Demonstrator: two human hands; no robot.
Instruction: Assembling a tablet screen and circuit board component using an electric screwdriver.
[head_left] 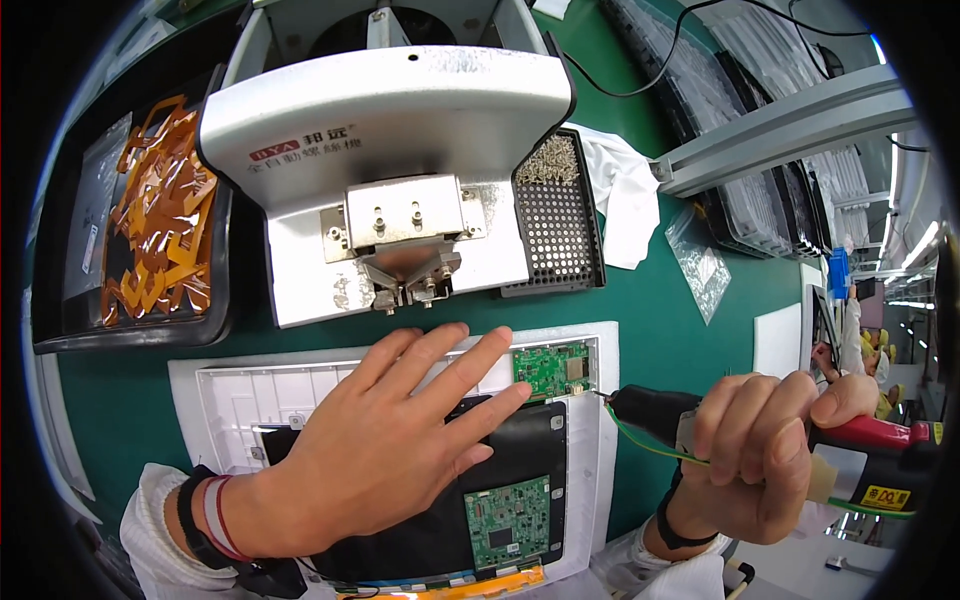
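Note:
My left hand (390, 440) lies with fingers spread over a white plastic housing (584, 480) holding a black panel (400, 555). Its fingertips reach beside a small green circuit board (543, 368) in the housing's upper right corner. A second green circuit board (508, 525) sits lower on the black panel. Wrapped around an electric screwdriver (645, 412), my right hand (755, 450) holds it almost level. The bit points left at the small board's lower right corner; whether it touches a screw is too small to tell. A green wire runs along the tool.
Just beyond the housing stands a white screw feeder machine (380, 120). Right of it are a screw tray (555, 235), a white cloth (622, 195) and a clear plastic bag (700, 268). At left, a black tray (222, 290) holds orange film pieces. Another person's arm (850, 335) shows far right.

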